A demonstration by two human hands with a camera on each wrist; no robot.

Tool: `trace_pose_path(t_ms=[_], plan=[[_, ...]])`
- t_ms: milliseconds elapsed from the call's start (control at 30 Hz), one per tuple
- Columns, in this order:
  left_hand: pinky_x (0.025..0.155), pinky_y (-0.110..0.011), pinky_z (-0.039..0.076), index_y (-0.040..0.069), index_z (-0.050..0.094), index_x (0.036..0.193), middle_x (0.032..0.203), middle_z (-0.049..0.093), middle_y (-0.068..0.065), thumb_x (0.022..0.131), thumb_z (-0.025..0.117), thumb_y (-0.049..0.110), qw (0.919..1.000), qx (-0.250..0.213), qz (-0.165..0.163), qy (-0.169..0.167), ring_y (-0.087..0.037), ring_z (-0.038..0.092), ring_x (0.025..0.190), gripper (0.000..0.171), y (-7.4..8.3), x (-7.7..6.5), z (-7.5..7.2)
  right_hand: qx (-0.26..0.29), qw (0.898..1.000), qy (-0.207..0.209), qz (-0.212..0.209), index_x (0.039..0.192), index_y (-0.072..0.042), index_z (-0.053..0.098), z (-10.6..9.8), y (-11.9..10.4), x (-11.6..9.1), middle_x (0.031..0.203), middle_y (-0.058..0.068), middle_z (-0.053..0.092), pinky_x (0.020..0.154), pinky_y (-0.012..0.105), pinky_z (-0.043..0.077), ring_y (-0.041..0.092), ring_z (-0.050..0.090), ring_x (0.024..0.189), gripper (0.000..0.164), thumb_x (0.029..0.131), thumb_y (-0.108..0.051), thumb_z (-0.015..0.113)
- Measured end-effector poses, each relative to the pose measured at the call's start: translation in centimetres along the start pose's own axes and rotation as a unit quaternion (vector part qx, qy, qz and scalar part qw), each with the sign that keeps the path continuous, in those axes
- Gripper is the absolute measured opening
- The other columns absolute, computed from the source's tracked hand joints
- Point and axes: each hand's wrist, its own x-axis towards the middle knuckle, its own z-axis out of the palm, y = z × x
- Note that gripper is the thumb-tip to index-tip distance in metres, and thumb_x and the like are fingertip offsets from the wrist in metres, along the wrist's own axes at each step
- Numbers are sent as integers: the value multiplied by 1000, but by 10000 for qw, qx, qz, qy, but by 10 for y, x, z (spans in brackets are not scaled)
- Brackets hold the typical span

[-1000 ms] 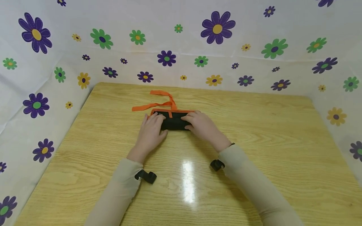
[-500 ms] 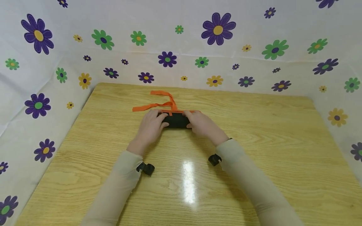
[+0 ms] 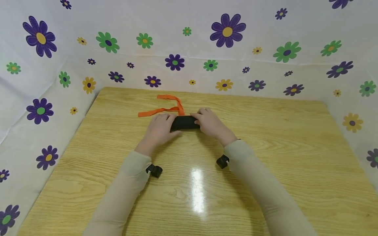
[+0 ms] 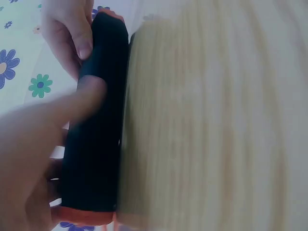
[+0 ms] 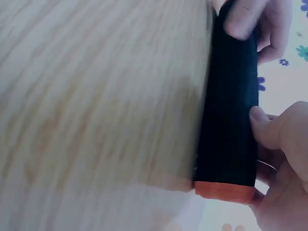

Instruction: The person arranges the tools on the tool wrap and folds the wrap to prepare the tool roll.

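A black fabric roll [image 3: 185, 123] with orange trim at its ends lies crosswise on the table, toward the back. Orange tie ribbons [image 3: 150, 113] trail from behind it toward the left. My left hand [image 3: 159, 129] grips the left end; in the left wrist view its thumb [image 4: 90, 94] lies over the black cloth, with fingers partly hidden behind. At the other end my right hand [image 3: 211, 123] holds the roll, thumb and fingers around its far side in the right wrist view. That view also shows the orange end band [image 5: 224, 191].
The wood-grain table [image 3: 280, 147] extends around the roll on all sides. A white cloth with printed flowers [image 3: 141, 19] rises behind the table and along both sides. A black strap piece [image 3: 155, 170] hangs at the left cuff, another [image 3: 222, 161] at the right.
The black fabric has been rolled away from me, so the orange edge and short orange strip on top have gone out of sight. Both hands shifted slightly farther; the ribbons stayed put.
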Motion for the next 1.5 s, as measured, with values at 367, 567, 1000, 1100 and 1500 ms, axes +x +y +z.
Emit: trace_pose_path(t_ms=[367, 567, 1000, 1100, 1500], plan=[[104, -47, 33, 9, 49, 138, 136, 49, -12, 93, 59, 43, 9993, -84, -14, -372, -33, 46, 124, 58, -6, 8, 0, 264, 9994, 124, -161, 123, -2, 61, 2, 3, -5, 122, 14, 56, 98, 42, 40, 31, 49, 113, 43, 90, -30, 67], [91, -45, 44, 8, 56, 126, 117, 63, -10, 94, 56, 43, 9979, 20, 334, -551, -28, 57, 109, 48, -6, 8, -6, 23, 9990, 196, -390, 120, 0, 63, 2, 2, -10, 112, 15, 59, 95, 40, 43, 30, 53, 106, 40, 86, -20, 72], [114, -50, 6, 11, 54, 133, 135, 53, -9, 102, 40, 40, 9942, -161, 298, -1025, -27, 41, 131, 45, -6, 8, -9, 651, 9965, -505, -135, 130, -8, 53, 2, 3, -15, 105, 13, 67, 81, 39, 51, 25, 65, 90, 31, 100, -17, 50], [114, -50, 1, 11, 55, 134, 136, 53, -8, 104, 34, 39, 9925, -314, 178, -1164, -25, 40, 132, 46, -6, 10, -8, 869, 9942, -623, 104, 125, -9, 57, 2, 3, -16, 111, 12, 66, 86, 41, 48, 26, 63, 98, 28, 103, -18, 43], [113, -52, 6, 10, 56, 132, 138, 51, -9, 106, 28, 35, 9947, -567, 91, -850, -26, 39, 133, 45, -6, 13, -1, 161, 9992, -39, 372, 125, -11, 65, 8, 4, -13, 106, 12, 59, 83, 45, 45, 30, 53, 96, 33, 103, -22, 42]])
